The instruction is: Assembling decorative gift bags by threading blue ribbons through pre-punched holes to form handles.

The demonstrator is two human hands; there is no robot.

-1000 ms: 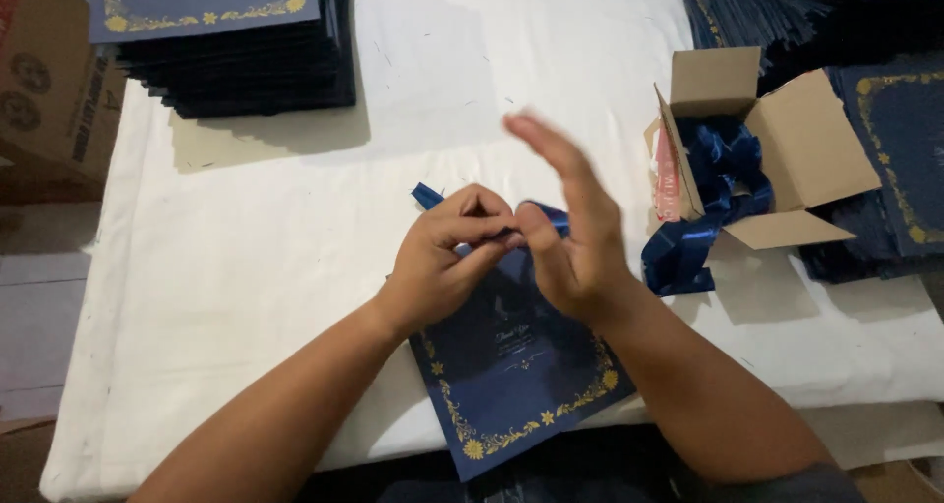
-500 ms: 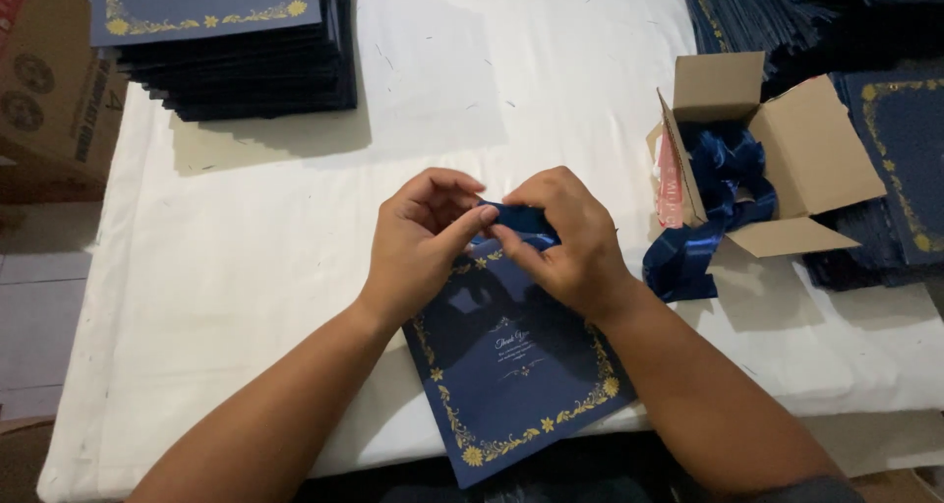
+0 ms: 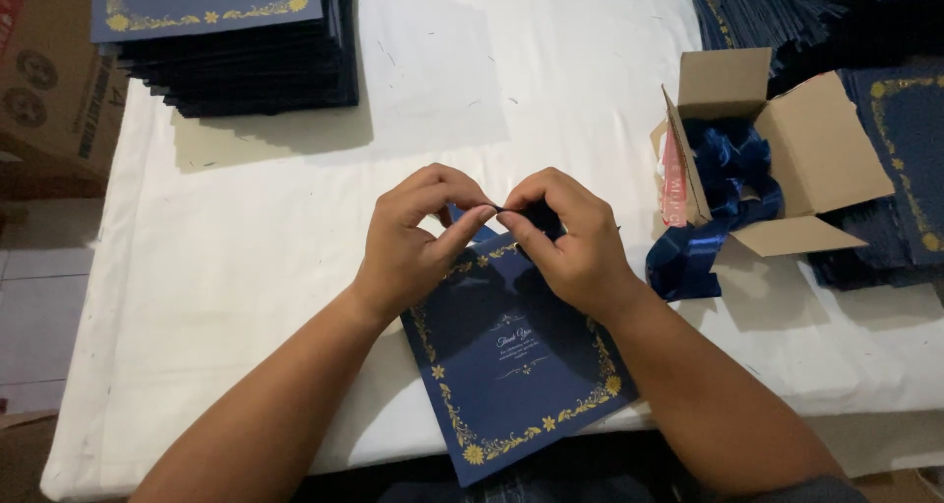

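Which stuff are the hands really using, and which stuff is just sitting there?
In use:
left hand and right hand, pinching a blue ribbon
blue card with gold border, under the hands

Just sitting:
cardboard box of blue ribbons
card stack, far left
more cards, right
white tablecloth

White-clothed table (image 3: 246, 267) – navy gold-bordered card (image 3: 516, 365), card stack (image 3: 231, 41), open cardboard box (image 3: 787, 149) with blue ribbons.

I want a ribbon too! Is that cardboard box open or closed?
Open. The cardboard box has its flaps spread wide, and shiny blue ribbons sit inside and spill out over its edge onto the white table.
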